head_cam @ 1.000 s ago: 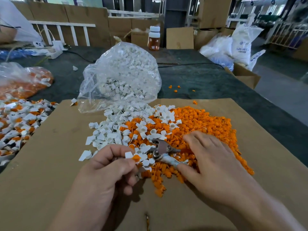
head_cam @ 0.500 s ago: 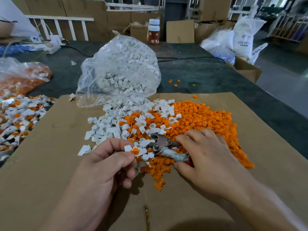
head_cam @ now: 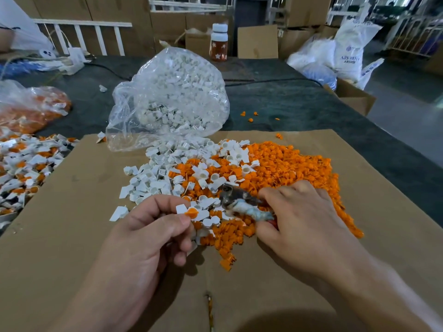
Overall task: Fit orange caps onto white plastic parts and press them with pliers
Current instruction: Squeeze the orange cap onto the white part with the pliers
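Note:
My left hand [head_cam: 148, 236] pinches a white plastic part with an orange cap seated in it [head_cam: 191, 212], held just above the pile's near edge. My right hand [head_cam: 302, 221] grips the pliers [head_cam: 236, 200] by their wrapped handles; the grey jaws point left, a short gap from the held part. Loose white parts [head_cam: 163, 173] and a heap of orange caps [head_cam: 287, 164] lie mixed on the cardboard sheet [head_cam: 72, 224].
A clear bag of white parts [head_cam: 172, 97] stands behind the pile. Assembled capped parts [head_cam: 24, 164] lie heaped at the left, with a bag of orange caps [head_cam: 31, 109] behind. A bottle [head_cam: 218, 43], boxes and sacks sit at the table's far side.
My right hand with the pliers has drawn slightly right and down over the orange heap. My left hand still holds the capped part in about the same place.

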Action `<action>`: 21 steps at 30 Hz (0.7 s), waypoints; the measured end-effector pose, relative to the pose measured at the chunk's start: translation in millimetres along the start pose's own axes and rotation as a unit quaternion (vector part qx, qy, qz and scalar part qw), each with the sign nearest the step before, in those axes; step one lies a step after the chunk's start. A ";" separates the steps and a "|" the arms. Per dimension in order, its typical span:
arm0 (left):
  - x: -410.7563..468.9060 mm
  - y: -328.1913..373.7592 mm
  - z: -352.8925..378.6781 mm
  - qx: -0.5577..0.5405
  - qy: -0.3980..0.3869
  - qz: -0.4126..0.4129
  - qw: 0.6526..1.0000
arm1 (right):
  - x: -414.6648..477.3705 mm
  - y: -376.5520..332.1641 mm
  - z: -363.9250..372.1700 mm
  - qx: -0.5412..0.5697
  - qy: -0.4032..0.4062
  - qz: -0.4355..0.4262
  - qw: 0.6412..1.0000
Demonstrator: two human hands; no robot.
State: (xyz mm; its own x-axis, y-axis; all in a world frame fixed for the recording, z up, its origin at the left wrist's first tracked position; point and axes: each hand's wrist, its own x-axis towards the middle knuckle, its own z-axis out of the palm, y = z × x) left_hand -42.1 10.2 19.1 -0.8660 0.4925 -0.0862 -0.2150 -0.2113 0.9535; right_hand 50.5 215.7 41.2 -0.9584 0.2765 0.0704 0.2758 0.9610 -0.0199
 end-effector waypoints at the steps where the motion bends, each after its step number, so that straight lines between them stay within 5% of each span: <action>1: -0.2 0.4 0.1 -0.002 0.001 0.000 1.000 | -0.1 -0.2 -1.0 0.006 0.011 0.003 1.000; 8: -3.3 5.4 3.1 -0.007 0.005 0.012 1.000 | -6.8 1.4 -17.0 0.108 0.099 -0.041 0.988; 21: -7.4 5.9 5.2 0.037 0.008 0.120 0.992 | -18.9 -9.4 -22.2 0.124 0.070 -0.141 0.980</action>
State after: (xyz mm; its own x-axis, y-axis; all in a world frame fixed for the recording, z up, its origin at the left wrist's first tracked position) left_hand -34.6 9.7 26.8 -0.8955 0.4216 0.1425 0.0319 -0.2586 0.9654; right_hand 67.6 201.5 62.2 -0.9699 0.0139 0.2431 -0.0414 0.9744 -0.2209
